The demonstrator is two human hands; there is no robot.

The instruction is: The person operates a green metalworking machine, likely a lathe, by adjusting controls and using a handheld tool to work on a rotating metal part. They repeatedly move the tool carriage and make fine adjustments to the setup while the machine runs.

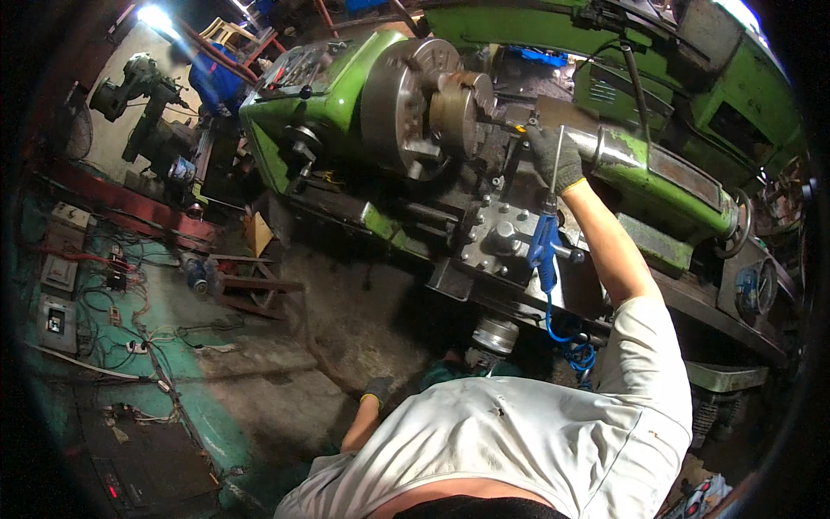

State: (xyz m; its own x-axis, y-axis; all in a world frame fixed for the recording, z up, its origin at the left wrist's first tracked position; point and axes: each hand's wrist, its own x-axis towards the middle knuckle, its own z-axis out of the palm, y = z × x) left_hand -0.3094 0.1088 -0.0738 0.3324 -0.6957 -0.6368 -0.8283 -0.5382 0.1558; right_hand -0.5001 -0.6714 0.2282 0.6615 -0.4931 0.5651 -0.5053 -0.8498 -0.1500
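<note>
My right hand (556,157), in a dark grey glove, reaches to the lathe beside the bare metal end of the tailstock (584,143). Its fingers are closed around a thin dark rod with a yellow part (517,128), which points toward the workpiece; its exact kind is unclear. A blue air blow gun (544,246) stands just below that hand, its long nozzle passing in front of the glove. The large round workpiece (454,119) sits in the jaws of the lathe chuck (393,108). Low beside my body, my left hand (378,389) hangs in a dark glove with a yellow cuff, fingers indistinct.
The bolted tool post (500,235) stands in front of the chuck, with a coiled blue hose (581,356) below. The green headstock (324,108) is at left; a handwheel (741,223) ends the tailstock at right. Cables (143,333) and a red-brown metal frame (251,284) occupy the left floor.
</note>
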